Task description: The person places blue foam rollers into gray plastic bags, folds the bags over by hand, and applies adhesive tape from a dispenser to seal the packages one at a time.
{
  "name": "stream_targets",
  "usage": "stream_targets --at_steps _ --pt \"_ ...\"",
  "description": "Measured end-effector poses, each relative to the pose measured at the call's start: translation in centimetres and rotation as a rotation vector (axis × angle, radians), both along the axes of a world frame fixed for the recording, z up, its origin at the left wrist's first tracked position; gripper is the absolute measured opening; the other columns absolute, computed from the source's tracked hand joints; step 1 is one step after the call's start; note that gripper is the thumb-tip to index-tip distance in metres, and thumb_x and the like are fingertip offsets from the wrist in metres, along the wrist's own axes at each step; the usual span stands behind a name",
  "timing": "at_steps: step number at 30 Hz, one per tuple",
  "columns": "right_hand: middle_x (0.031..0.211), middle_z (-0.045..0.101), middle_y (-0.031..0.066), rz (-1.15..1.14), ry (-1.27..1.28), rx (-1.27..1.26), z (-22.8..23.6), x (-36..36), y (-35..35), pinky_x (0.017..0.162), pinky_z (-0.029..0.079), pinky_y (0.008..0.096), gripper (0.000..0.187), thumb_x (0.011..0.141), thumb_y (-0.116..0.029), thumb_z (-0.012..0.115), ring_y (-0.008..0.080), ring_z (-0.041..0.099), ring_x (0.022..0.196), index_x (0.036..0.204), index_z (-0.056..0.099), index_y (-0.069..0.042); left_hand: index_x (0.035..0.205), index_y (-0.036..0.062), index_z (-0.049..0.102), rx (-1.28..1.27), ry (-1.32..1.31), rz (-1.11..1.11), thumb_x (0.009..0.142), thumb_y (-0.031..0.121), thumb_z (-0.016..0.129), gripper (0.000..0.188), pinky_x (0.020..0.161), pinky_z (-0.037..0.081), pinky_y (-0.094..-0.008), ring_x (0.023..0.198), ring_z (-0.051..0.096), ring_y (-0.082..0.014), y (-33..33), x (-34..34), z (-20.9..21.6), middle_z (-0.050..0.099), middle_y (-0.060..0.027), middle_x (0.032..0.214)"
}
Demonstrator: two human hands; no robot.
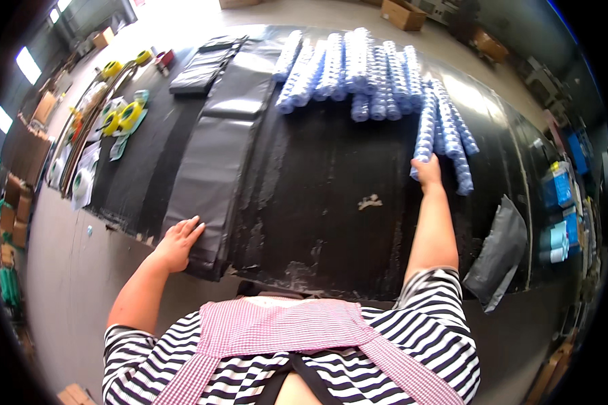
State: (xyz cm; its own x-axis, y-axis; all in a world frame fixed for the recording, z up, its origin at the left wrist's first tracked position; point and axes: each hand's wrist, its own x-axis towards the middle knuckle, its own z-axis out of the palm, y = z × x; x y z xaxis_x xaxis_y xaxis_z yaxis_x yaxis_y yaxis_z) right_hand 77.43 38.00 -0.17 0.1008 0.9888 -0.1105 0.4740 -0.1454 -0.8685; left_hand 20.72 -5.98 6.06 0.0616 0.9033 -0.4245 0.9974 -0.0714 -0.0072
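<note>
Hands at work on the black table (331, 202): my right hand (428, 170) grasps a blue-and-white roll (424, 131), my left hand (179, 243) lies flat, open, on grey bags (216, 175); I judge pulling the roll closer comes next

Long blue-and-white wrapped roll (425, 131): lies lengthwise on black worktable, rightmost group of similar rolls, near end gripped. Stack of dark grey glossy plastic bags (216, 175): flat, long, overlapping, left part of table, near end at table edge under palm.

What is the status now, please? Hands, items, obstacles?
Left hand flat on grey bag stack. Right hand gripping blue-white roll. Nothing between them.
</note>
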Motion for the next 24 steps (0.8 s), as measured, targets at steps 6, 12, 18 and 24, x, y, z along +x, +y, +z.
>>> stream_targets --at_steps 6,12,18,24 --pt "0.129 0.060 0.0267 0.302 1.468 -0.286 0.7 -6.5 -24.7 0.087 0.060 0.0476 0.061 0.095 -0.028 0.071 0.0333 0.069 0.101 0.140 0.046 0.004 0.157 0.0076 0.033 0.061 -0.045 -0.096 0.068 0.005 0.072 0.098 0.116 0.035 -0.0458 0.147 0.033 -0.0359 -3.1 -2.8 -0.1 0.026 -0.0175 0.165" --pt "0.114 0.066 0.0178 0.005 1.071 -0.270 1.2 -11.9 -36.7 0.072 0.062 0.0358 0.055 0.096 -0.026 0.064 0.0242 0.071 0.086 0.143 0.045 -0.006 0.137 0.0051 0.053 0.326 -0.218 -0.314 0.087 0.006 0.056 0.050 0.105 0.046 -0.0398 0.129 0.054 -0.0308 -1.0 -7.0 -3.6 0.050 -0.0146 0.151" --pt "0.114 0.063 0.0147 0.157 0.871 -0.244 3.8 -19.5 -49.3 0.077 0.060 0.0381 0.087 0.078 -0.017 0.078 0.0221 0.068 0.091 0.155 0.036 -0.011 0.111 0.0066 0.070 0.444 -0.433 -0.324 0.086 0.008 0.064 0.026 0.102 0.049 -0.0382 0.119 0.059 -0.0311 -1.3 -10.7 -5.5 0.063 -0.0104 0.131" --pt "0.144 0.056 0.0093 0.506 0.593 -0.331 7.0 -27.8 -56.2 0.103 0.048 0.0317 0.094 0.079 0.008 0.070 0.0185 0.058 0.124 0.161 0.033 -0.019 0.100 0.0038 0.076 0.076 -0.808 0.082 0.084 0.020 0.076 0.023 0.085 0.053 -0.0372 0.095 0.070 -0.0326 2.5 -9.7 -2.8 0.074 -0.0166 0.104"
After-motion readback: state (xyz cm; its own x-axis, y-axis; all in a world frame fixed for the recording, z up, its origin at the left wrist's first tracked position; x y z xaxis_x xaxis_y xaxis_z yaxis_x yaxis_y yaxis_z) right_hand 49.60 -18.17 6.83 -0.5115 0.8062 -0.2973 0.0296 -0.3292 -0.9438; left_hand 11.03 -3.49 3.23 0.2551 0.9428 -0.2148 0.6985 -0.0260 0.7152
